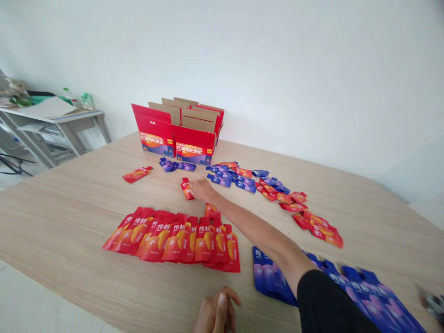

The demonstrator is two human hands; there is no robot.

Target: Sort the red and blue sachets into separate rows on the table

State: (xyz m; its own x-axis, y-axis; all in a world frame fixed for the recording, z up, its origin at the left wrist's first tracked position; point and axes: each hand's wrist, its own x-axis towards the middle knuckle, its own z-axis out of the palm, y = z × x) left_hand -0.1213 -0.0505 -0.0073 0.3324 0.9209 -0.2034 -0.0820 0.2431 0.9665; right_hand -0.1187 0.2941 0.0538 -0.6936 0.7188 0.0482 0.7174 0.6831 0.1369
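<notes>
One red sachet (pixel 185 188) against right grip (pixel 201 188), pinch unclear, left grip (pixel 218 312) pressed together.

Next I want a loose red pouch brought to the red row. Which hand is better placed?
Probably the right hand: it is stretched out to a loose red pouch beyond the red row, while the left hand is low in view, on the near side of that row.

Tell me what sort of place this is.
Probably an indoor workroom: printed cartons stand open on a large wood-grain table, red pouches and blue pouches lie in overlapping rows, and a cluttered desk stands nearby.
</notes>
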